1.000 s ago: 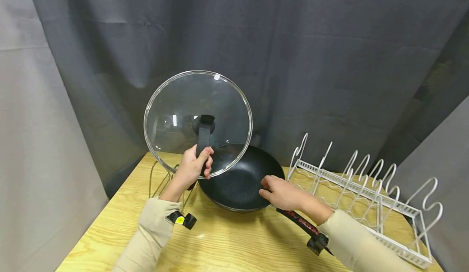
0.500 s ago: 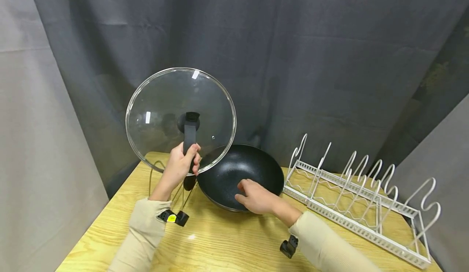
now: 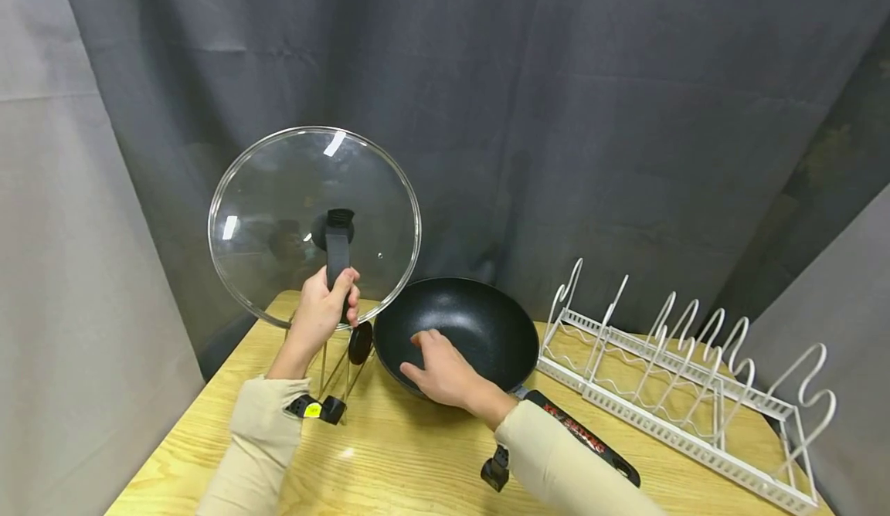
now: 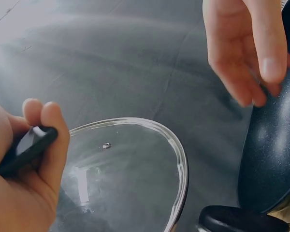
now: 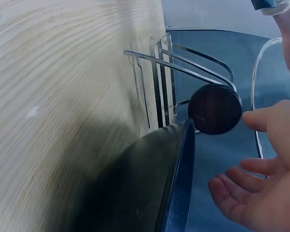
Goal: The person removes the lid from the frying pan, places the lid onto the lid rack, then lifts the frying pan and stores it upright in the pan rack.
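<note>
My left hand [image 3: 321, 311] grips the black handle [image 3: 338, 249] of a large glass lid [image 3: 278, 176] with a metal rim, held upright above the left side of the table. In the left wrist view the fingers curl round that handle. My right hand [image 3: 445, 369] is over the near-left part of a black wok [image 3: 487, 338], its fingers loosely bent and holding nothing. The right wrist view shows the hand [image 5: 261, 179] apart from the wok's rim. The wok's black handle [image 3: 580, 435] with red lettering points toward the front right.
A white wire rack [image 3: 667, 408] with wavy dividers stands on the right of the wooden table [image 3: 403, 477]. Left of the wok is a metal wire stand [image 5: 183, 67] with a dark round disc [image 5: 215, 108] against it. Dark curtains [image 3: 556, 114] hang behind.
My left hand has carried the glass lid to the left. My right hand has moved left from beside the wok handle to over the wok's near-left side. The wok stays in place.
</note>
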Demonstrator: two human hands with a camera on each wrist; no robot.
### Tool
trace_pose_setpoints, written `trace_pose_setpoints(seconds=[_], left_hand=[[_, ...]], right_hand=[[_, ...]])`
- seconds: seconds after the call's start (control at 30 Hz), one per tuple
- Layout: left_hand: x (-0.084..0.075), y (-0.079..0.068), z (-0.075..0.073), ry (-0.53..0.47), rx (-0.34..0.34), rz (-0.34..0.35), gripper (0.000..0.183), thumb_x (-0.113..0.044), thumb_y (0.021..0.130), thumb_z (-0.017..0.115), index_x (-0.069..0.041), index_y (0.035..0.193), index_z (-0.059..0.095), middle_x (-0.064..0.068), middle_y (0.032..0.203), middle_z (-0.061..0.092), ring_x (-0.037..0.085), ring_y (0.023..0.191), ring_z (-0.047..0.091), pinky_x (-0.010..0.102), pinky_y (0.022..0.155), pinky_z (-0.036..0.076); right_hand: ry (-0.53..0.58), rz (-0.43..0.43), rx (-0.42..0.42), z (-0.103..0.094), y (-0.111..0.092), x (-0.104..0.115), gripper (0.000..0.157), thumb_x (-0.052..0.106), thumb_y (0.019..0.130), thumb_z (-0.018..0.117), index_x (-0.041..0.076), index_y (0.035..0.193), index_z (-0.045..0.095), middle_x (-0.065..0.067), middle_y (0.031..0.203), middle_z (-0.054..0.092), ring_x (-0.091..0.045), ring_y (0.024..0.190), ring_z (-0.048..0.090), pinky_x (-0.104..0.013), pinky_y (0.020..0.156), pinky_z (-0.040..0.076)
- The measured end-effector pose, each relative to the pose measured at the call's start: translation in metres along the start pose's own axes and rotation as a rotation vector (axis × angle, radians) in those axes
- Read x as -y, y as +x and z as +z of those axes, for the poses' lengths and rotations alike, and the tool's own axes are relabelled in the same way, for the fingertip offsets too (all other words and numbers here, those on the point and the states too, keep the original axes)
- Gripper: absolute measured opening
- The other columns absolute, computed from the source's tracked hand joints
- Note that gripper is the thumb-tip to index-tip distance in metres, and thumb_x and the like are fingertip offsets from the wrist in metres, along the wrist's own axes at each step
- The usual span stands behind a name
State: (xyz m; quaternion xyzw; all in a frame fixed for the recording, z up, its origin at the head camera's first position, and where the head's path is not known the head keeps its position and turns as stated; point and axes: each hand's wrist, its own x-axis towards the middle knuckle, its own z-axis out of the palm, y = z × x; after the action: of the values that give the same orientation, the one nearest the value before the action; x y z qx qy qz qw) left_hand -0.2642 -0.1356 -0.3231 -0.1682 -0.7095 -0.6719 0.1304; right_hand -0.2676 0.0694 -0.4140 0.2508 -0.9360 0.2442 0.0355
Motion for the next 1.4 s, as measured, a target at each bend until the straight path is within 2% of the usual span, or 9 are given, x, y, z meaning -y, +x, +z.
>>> trace_pose_setpoints(seconds=[0.2, 0.4, 0.53, 0.67, 0.77, 0.93, 1.13, 1.4], left_hand=[[-0.001, 0.003, -0.005, 0.006, -0.048, 0.008, 0.017, -0.008, 0.1, 0.044, 0.007, 0.096, 0.05, 0.008, 0.061, 0.05, 0.012, 0.044, 0.051, 0.032, 0.044, 0.051], [0.0, 0.005, -0.007, -0.003, -0.078, 0.005, 0.019, -0.009, 0.101, 0.044, 0.01, 0.097, 0.049, 0.008, 0.061, 0.05, 0.012, 0.043, 0.051, 0.03, 0.044, 0.051], [0.011, 0.009, -0.012, 0.029, -0.114, 0.003, 0.026, -0.015, 0.101, 0.045, 0.011, 0.1, 0.049, 0.006, 0.061, 0.051, 0.011, 0.043, 0.051, 0.03, 0.044, 0.051], [0.009, 0.008, -0.013, 0.072, -0.153, 0.005, 0.029, -0.018, 0.101, 0.046, 0.011, 0.1, 0.05, 0.011, 0.064, 0.052, 0.01, 0.043, 0.052, 0.031, 0.045, 0.052], [-0.002, 0.004, -0.013, 0.115, -0.167, 0.012, 0.025, -0.014, 0.101, 0.045, 0.01, 0.098, 0.051, 0.016, 0.065, 0.052, 0.011, 0.042, 0.052, 0.032, 0.045, 0.052], [0.001, 0.003, -0.018, 0.177, -0.198, 0.027, 0.022, -0.013, 0.101, 0.045, 0.007, 0.095, 0.052, 0.013, 0.063, 0.053, 0.01, 0.041, 0.053, 0.032, 0.044, 0.052], [0.019, 0.007, -0.033, 0.245, -0.257, 0.022, 0.022, -0.016, 0.1, 0.047, 0.004, 0.096, 0.054, 0.014, 0.064, 0.056, 0.011, 0.04, 0.054, 0.025, 0.042, 0.049], [0.039, 0.008, -0.044, 0.31, -0.307, 0.027, 0.029, -0.027, 0.1, 0.046, 0.0, 0.097, 0.055, 0.01, 0.064, 0.058, 0.011, 0.04, 0.055, 0.025, 0.042, 0.049]], right_hand=[[-0.059, -0.028, -0.048, 0.011, 0.017, 0.012, 0.054, 0.034, 0.092, 0.059, 0.0, 0.133, 0.046, -0.014, 0.125, 0.051, -0.027, 0.115, 0.051, -0.039, 0.097, 0.042], [-0.071, -0.056, -0.069, 0.02, 0.032, 0.021, 0.057, 0.034, 0.093, 0.059, 0.002, 0.137, 0.044, -0.014, 0.133, 0.047, -0.027, 0.121, 0.048, -0.039, 0.1, 0.04], [-0.054, -0.046, -0.076, 0.027, 0.041, 0.023, 0.06, 0.036, 0.093, 0.059, 0.002, 0.139, 0.042, -0.013, 0.139, 0.043, -0.028, 0.125, 0.046, -0.038, 0.102, 0.038], [-0.037, -0.027, -0.07, 0.033, 0.046, 0.025, 0.063, 0.039, 0.094, 0.056, 0.002, 0.141, 0.039, -0.012, 0.144, 0.039, -0.029, 0.127, 0.043, -0.038, 0.104, 0.036], [-0.032, -0.034, -0.073, 0.036, 0.049, 0.026, 0.064, 0.039, 0.095, 0.056, 0.003, 0.143, 0.035, -0.013, 0.146, 0.036, -0.029, 0.129, 0.041, -0.039, 0.105, 0.035], [-0.052, -0.064, -0.038, 0.04, 0.054, 0.029, 0.062, 0.039, 0.096, 0.052, 0.008, 0.146, 0.032, -0.009, 0.149, 0.033, -0.027, 0.131, 0.04, -0.04, 0.106, 0.034], [-0.093, -0.116, 0.0, 0.042, 0.059, 0.036, 0.06, 0.039, 0.098, 0.05, 0.01, 0.147, 0.032, -0.008, 0.149, 0.034, -0.025, 0.131, 0.04, -0.038, 0.106, 0.033], [-0.132, -0.076, 0.019, 0.043, 0.062, 0.04, 0.059, 0.04, 0.097, 0.05, 0.014, 0.147, 0.033, -0.004, 0.149, 0.034, -0.024, 0.13, 0.04, -0.038, 0.107, 0.033]])
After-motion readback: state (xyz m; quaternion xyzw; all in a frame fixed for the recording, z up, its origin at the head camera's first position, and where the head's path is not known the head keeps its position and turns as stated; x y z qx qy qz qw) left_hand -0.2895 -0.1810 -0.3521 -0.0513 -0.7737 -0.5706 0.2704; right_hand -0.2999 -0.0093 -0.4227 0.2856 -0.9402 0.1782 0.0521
